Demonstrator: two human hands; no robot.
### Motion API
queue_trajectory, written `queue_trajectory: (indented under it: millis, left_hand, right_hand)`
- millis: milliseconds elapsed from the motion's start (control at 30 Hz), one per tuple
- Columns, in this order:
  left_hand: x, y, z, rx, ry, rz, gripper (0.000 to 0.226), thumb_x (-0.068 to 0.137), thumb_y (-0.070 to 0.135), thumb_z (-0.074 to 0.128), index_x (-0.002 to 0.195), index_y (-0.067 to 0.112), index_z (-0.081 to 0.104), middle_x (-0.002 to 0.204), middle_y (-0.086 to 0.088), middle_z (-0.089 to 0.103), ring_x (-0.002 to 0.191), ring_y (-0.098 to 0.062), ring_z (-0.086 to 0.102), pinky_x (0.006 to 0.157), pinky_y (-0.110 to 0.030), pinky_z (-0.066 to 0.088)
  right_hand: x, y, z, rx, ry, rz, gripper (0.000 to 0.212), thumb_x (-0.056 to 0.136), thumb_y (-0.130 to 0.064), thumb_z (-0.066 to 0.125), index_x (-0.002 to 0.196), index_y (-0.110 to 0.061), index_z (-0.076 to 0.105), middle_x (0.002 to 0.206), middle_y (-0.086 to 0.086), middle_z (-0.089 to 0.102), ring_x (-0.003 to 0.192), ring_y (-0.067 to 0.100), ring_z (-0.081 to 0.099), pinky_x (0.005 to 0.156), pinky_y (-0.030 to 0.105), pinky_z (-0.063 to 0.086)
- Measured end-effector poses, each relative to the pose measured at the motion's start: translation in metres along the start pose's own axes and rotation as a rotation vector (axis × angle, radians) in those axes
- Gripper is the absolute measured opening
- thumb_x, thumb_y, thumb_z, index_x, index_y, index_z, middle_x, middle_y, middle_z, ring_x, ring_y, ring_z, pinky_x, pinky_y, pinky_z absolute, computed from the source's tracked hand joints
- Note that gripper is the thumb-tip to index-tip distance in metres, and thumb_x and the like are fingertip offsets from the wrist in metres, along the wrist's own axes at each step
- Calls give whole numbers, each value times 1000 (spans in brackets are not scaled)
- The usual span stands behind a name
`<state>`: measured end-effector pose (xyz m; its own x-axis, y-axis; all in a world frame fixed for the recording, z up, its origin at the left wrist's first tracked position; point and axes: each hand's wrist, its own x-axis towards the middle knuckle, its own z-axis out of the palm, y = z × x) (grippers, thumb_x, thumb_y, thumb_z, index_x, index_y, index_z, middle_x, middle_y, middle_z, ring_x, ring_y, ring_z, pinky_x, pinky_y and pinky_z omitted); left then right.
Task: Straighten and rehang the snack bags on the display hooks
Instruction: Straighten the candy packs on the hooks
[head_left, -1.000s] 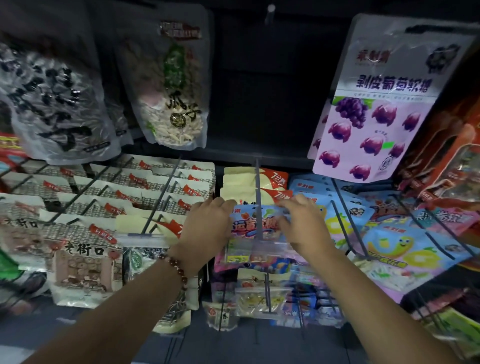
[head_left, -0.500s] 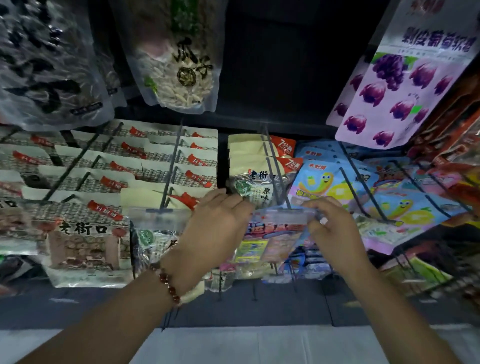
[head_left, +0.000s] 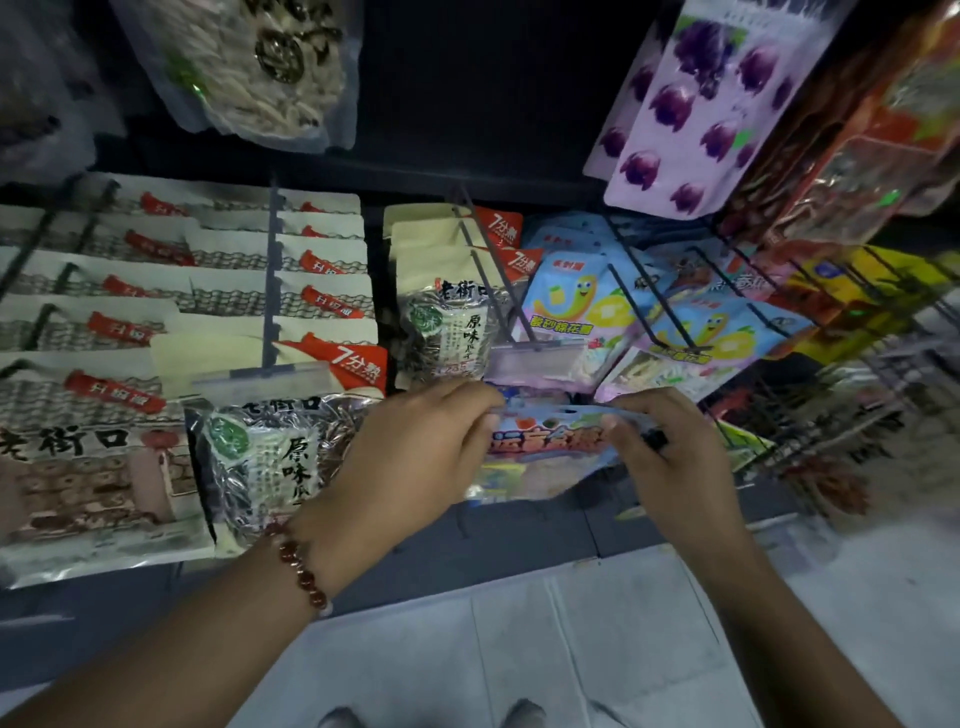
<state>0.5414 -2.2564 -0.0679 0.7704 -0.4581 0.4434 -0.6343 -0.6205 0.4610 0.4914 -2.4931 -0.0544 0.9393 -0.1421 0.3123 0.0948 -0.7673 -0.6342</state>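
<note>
A pink-and-blue snack bag is pinched at its top corners by the left hand and right hand; its header is held level, just below the display hook tip; neither hand lies nearer.

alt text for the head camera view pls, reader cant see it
Both hands, the left hand and right hand, pinch the top edge of a colourful snack bag just below the display hook with its clear price tag. Packed rows of hanging snack bags surround it.

Single head-worn wide-angle view, looking forward and down, close to the display hooks, floor below
</note>
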Motion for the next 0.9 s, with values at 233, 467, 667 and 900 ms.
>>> queue_trajectory:
  millis: [233, 467, 667, 900]
  left_hand:
    - [8, 50, 21, -152, -125, -111, 27, 100, 35, 50, 121, 24, 63, 109, 8, 67, 95, -12, 60, 78, -36, 50]
    - [36, 145, 76, -15, -316, -78, 26, 100, 40, 46, 100, 20, 63, 94, 1, 65, 83, -16, 58, 73, -44, 50]
    - [64, 233, 137, -2, -353, -57, 21, 99, 37, 50, 91, 21, 61, 86, -2, 64, 77, -18, 59, 72, -43, 51]
    - [92, 298, 183, -58, -393, -31, 21, 97, 44, 53, 101, 30, 68, 97, 14, 69, 81, -2, 62, 72, -36, 53]
  right_hand:
    - [-26, 33, -45, 33, -32, 7, 21, 94, -19, 63, 87, -39, 58, 89, -14, 57, 85, 1, 55, 66, 7, 37]
    - [-70, 115, -129, 9, -33, 22, 8, 96, -24, 62, 89, -28, 64, 87, -15, 56, 80, -2, 54, 63, 8, 37]
    - [-97, 186, -205, -4, -7, 70, 8, 97, -30, 57, 95, -30, 65, 93, -16, 59, 84, -3, 55, 66, 5, 37]
    - [-93, 240, -261, 34, 30, 88, 8, 94, -21, 62, 95, -21, 70, 94, -13, 60, 88, -3, 57, 69, 6, 40]
